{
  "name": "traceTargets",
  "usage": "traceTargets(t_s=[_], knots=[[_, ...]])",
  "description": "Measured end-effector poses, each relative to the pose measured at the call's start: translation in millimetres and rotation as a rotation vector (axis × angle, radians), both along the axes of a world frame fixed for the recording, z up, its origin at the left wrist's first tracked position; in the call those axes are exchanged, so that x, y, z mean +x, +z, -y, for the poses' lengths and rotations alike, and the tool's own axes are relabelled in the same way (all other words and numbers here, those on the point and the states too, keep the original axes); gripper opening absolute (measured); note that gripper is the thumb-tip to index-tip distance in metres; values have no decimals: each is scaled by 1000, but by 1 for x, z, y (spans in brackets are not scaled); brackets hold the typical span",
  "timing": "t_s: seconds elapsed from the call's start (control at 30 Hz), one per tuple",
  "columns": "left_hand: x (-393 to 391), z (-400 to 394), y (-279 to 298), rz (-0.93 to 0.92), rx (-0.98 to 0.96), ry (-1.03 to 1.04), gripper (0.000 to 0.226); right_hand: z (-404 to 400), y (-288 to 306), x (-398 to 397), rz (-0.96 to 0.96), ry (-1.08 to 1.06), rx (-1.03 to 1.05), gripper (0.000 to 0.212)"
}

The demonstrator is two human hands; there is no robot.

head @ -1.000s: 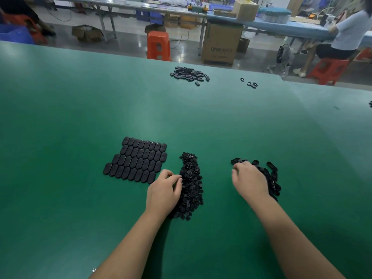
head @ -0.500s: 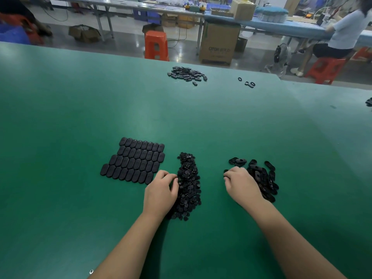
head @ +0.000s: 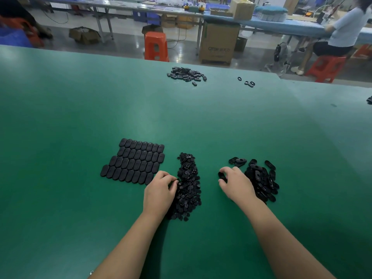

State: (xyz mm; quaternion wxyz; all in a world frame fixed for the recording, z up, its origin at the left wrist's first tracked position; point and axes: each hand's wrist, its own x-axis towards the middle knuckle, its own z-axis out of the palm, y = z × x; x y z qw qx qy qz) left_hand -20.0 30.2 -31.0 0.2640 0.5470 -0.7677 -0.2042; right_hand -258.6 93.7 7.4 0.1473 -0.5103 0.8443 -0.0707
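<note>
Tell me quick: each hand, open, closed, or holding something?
Left hand: fingers curled in the pile of small black parts; a grip cannot be told.
Right hand: closed, pinching a black oval piece.

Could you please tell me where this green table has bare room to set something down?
Bare: between the far pile and the parts grid, and everything left of that grid. Crowded: near the left hand, middle pile, right hand pinching a ring, and right pile.
</note>
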Motion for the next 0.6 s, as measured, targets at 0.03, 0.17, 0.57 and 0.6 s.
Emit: traceTargets(t_s=[0.03,0.17,0.57,0.6], knots=[[0,0,0,1,2,1,10,0,1,0,-6,6,9,35],[-1,0,0,6,4,11,10,-1,-1,2,113,-53,-69,25],[-3,3,3,-18,53,56,15,-20,-24,37,711,-293,-565,27],[-3,4,3,-17,57,60,14,-23,-26,39,724,-312,-597,22]])
